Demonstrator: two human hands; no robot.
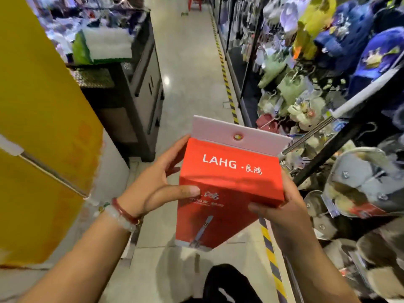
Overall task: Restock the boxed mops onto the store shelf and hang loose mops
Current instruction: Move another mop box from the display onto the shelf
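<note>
Behind the red box [231, 171], right hand's [282, 206] fingers hide.

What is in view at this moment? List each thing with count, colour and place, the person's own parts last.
Boxed mop: one, red with a white hang tab, centre, held over the aisle.
Floor: one, pale glossy tile, running up the middle.
Hazard stripe: one, yellow and black, along the right rack's foot.
Hanging slippers: many, green, blue, yellow, grey, on the right rack.
Display counter: one, dark, left of the aisle.
Yellow panel: one, far left.
Bracelets: two, red and pale, on the left wrist.
Left hand: grips the box's left side.
Right hand: grips the box's right lower corner.
</note>
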